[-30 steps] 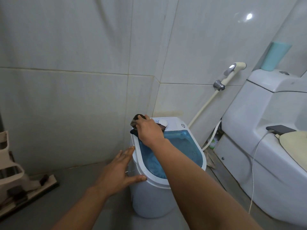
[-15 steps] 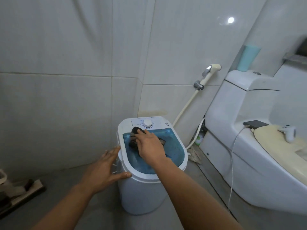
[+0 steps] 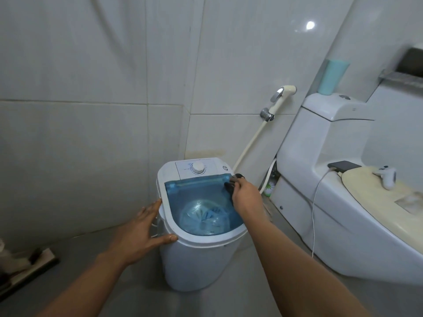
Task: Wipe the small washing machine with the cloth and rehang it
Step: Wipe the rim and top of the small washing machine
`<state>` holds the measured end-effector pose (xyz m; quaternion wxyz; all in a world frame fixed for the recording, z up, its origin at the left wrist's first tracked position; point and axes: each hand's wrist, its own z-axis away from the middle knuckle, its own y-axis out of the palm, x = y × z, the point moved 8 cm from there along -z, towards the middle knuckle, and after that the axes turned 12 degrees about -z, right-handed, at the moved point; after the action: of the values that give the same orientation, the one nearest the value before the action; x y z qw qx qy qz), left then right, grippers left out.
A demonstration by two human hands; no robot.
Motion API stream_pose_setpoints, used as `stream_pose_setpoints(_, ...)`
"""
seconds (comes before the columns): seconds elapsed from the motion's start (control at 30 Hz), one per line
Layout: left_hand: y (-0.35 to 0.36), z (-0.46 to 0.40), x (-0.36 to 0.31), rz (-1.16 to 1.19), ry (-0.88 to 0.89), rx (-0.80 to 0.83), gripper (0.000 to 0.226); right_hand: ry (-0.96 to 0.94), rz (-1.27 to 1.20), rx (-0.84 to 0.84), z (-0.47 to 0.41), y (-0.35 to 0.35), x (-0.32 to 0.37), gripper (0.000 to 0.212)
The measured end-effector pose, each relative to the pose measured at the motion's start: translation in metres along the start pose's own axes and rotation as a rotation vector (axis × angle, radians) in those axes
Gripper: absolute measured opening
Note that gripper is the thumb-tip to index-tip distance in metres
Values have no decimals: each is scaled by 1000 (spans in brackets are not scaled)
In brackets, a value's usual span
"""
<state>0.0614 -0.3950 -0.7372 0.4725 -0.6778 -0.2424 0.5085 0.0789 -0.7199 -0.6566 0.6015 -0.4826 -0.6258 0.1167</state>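
A small white washing machine (image 3: 196, 259) with a see-through blue lid (image 3: 201, 202) stands on a grey bathroom floor, in the corner where two tiled walls meet. A white dial (image 3: 198, 168) sits on the control panel at the machine's far edge.

The person's right hand (image 3: 246, 197) is closed around a dark cloth (image 3: 233, 183), pressing it against the far right corner of the lid, at the machine's rim. Only a small bunched part of the cloth shows past the fingers.

The left hand (image 3: 144, 227) lies flat and spread against the machine's near left side, thumb resting on the rim, gripping nothing.

To the right stands a white toilet (image 3: 343, 202). A dark phone (image 3: 344, 166) with a white cable lies on it, and a pale blue cup (image 3: 333, 76) stands on the tank. A bidet sprayer (image 3: 282, 97) hangs on the far wall between machine and toilet.
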Motion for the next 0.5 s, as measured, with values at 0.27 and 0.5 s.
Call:
stream_pose_setpoints(0.27,5,0,2,38,12,2,124,-149,46,37,43,18,34,35)
stream_pose_setpoints(0.5,8,0,0,61,30,-15,123,-284,1,244,97,71,101,42)
